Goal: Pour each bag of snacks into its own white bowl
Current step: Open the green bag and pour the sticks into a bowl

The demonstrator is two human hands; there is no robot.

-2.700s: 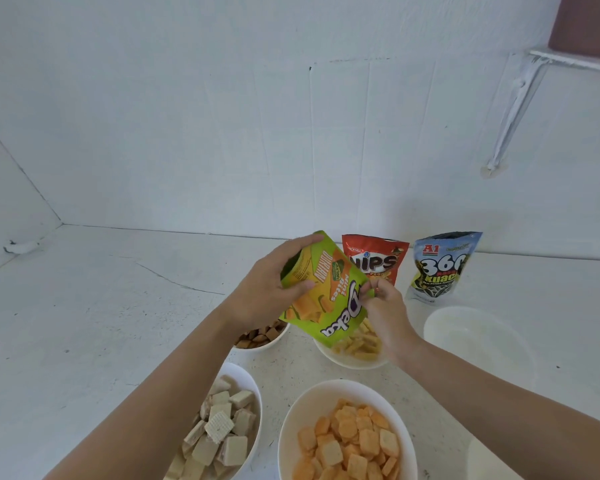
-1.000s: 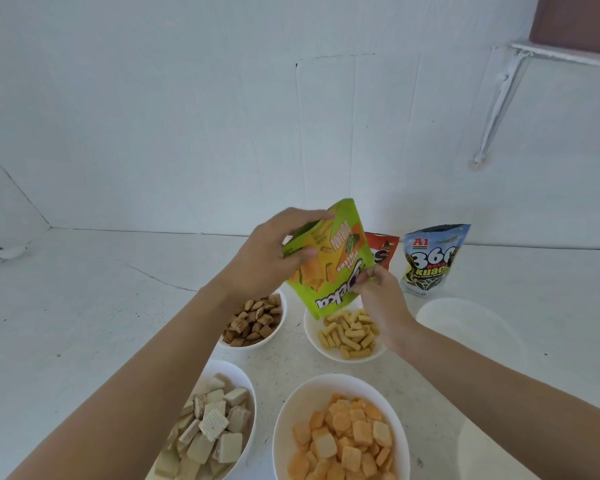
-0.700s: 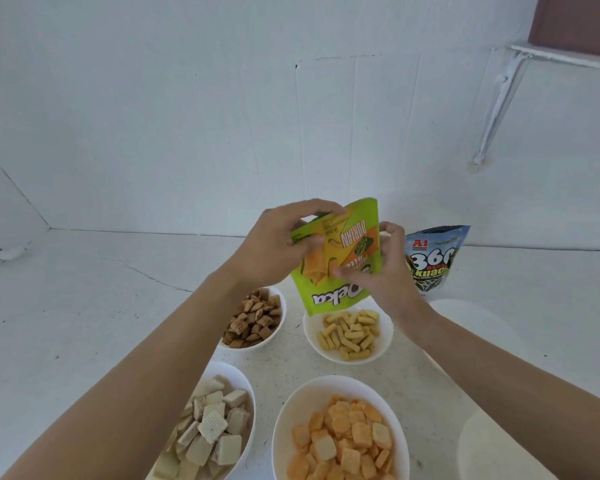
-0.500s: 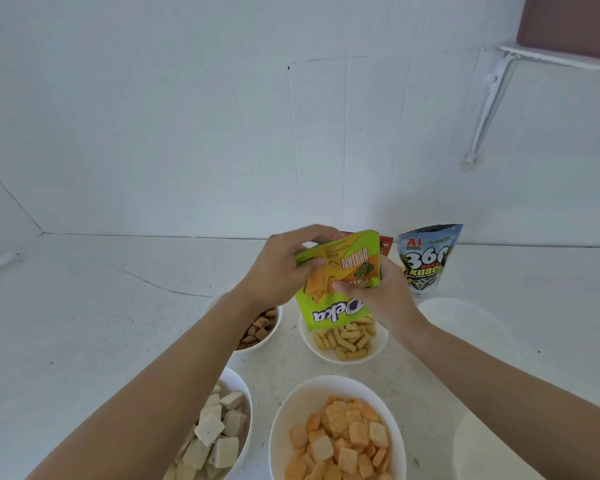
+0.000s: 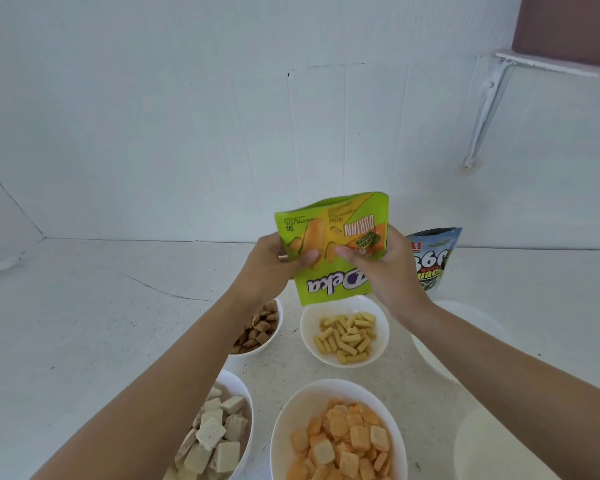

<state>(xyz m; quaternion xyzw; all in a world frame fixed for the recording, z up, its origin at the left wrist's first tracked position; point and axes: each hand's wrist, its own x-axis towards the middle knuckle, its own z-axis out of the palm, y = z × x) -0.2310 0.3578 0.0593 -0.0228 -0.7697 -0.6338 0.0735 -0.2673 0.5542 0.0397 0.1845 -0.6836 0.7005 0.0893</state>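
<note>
Green Deka bag (image 5: 333, 251) was held inverted above the yellow-stick bowl (image 5: 305, 327) at mid-table. Blue-black bag (image 5: 435, 261) was stood upright by the table's back edge. Brown-pillow bowl (image 5: 278, 327), wafer bowl (image 5: 247, 398) and orange-cracker bowl (image 5: 291, 405) were recorded filled.

Bag (image 5: 333, 251) above bowl (image 5: 378, 344).

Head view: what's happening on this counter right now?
A person holds a green snack bag upside down with both hands, left hand gripping its left edge, right hand pinching its right side, above a white bowl of yellow sticks. Nothing is visibly falling. The brown-snack bowl, wafer bowl and orange-cracker bowl are filled. A blue-and-black bag stands behind; a far white bowl and a near white bowl at right look empty.
</note>
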